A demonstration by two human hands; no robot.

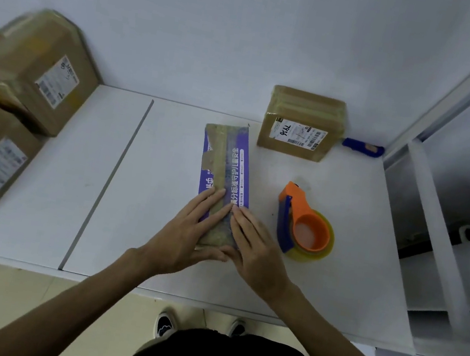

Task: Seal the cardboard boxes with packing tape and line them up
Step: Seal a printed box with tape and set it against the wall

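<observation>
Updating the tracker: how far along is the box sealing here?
Done: the small brown box by the wall is wrapped in tape. In hand: left hand and right hand press flat on the tape strip along the purple box; the tape dispenser sits beside it. Left: lining up this box with the brown one; the stacked boxes at the left edge are too blurred to judge.

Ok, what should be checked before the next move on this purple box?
1. Left hand and right hand press flat on the purple box: ok.
2. Tape strip runs along its top: ok.
3. Tape's near end stuck down: cannot tell, hands cover it.
4. Tape dispenser on the table, right of the box, untouched: ok.
5. Purple box lined up with the labelled brown box: not ok, lies nearer, apart.
</observation>
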